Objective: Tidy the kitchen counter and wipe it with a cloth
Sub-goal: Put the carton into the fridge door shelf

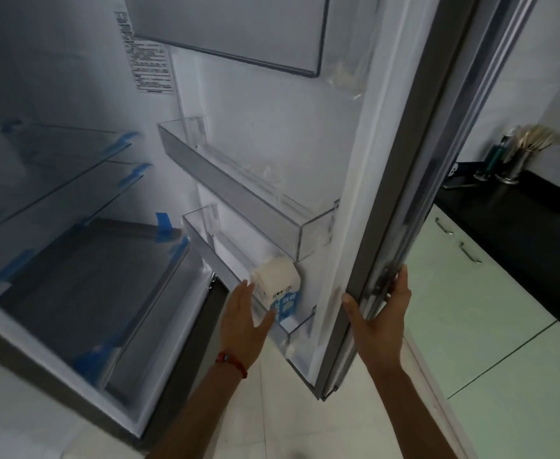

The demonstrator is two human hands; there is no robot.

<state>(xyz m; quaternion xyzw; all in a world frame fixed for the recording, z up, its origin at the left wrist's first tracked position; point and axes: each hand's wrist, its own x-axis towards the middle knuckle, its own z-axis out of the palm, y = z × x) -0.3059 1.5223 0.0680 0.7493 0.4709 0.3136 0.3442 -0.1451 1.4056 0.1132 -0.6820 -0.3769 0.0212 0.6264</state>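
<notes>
My left hand (244,321) is flat and open, fingertips touching the milk carton (278,289) at its one o'clock, standing in the lowest door bin (297,332). My right hand (379,321) clasps the fridge door (364,246) edge.

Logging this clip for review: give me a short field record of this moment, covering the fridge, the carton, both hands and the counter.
fridge door: open, edge held by the right hand
milk carton: standing in the lower door bin
upper door bin: looks empty
left hand: open, palm beside the carton, not gripping it
right hand: wrapped around the door edge
fridge shelves: bare, blue tape on edges
counter: black, utensil holder at the back
</notes>
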